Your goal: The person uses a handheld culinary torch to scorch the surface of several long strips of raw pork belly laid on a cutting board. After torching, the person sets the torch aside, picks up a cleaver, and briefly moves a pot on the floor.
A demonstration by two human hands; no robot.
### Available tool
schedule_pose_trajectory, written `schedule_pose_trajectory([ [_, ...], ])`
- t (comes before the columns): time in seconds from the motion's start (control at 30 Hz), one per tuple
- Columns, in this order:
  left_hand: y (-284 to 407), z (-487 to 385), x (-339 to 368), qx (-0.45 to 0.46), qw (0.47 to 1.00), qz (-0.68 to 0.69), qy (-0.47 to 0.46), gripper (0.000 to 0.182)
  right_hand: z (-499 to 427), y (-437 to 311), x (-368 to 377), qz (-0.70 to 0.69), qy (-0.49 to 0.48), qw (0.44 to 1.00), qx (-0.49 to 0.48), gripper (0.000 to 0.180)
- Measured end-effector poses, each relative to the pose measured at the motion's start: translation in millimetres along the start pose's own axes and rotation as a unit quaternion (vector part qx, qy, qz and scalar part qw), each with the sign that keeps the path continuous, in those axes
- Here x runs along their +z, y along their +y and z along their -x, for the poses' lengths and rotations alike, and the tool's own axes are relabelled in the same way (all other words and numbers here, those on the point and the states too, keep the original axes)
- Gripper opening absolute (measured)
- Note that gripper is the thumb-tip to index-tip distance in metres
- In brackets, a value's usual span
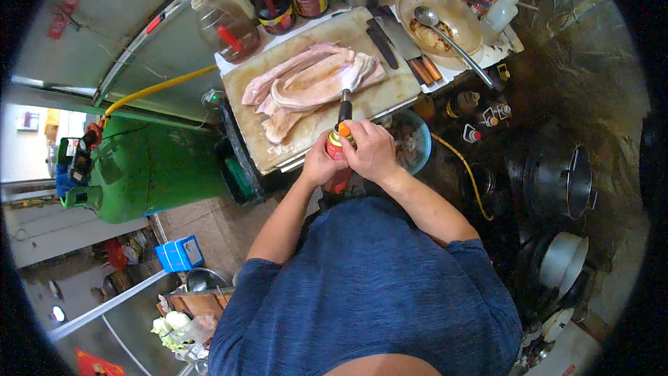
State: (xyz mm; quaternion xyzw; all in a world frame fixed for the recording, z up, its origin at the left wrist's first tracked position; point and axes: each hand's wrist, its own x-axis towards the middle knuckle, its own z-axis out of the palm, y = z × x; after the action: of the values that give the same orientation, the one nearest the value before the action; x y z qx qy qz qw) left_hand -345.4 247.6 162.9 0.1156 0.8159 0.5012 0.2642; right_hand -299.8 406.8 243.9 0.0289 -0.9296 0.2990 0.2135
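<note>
In front of me, long folded pieces of pale raw meat with skin (313, 78) lie on a worn, thick cutting board (245, 141). My left hand (324, 162) is wrapped around a red gas canister (338, 184). A blowtorch head (345, 107) with an orange knob tops the canister, and my right hand (371, 147) grips it there, its fingers by the knob. The torch's nozzle points away from me at the meat's near right part. A whitish, bluish glow shows on the meat just beyond the nozzle.
Right of the meat are a dark knife (382, 44), a cleaver (399, 34) and a bowl (443, 2) with a ladle (459, 47). Large sauce bottles (269, 2) stand behind the board. A basin (425, 149) sits below its edge. At left is a green gas cylinder (156, 162).
</note>
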Motion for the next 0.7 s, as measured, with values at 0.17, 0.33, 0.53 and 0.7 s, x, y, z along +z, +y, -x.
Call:
schedule_pose_trajectory([
  [0.17,-2,10,-12,-0.015,1.000,0.027,-0.006,0.089,1,-8,10,-0.006,-0.006,1.000,-0.014,0.025],
  [0.33,-7,8,-15,-0.001,0.999,0.028,0.017,0.086,-4,-10,12,-0.001,-0.010,1.000,-0.021,0.023],
  [0.53,1,14,-20,-0.018,0.998,-0.057,0.031,0.086,-5,-12,13,0.010,-0.019,0.999,-0.028,0.020],
  [0.7,9,10,-16,0.005,0.996,-0.082,0.031,0.084,-2,-6,12,0.045,-0.003,0.999,-0.024,0.019],
])
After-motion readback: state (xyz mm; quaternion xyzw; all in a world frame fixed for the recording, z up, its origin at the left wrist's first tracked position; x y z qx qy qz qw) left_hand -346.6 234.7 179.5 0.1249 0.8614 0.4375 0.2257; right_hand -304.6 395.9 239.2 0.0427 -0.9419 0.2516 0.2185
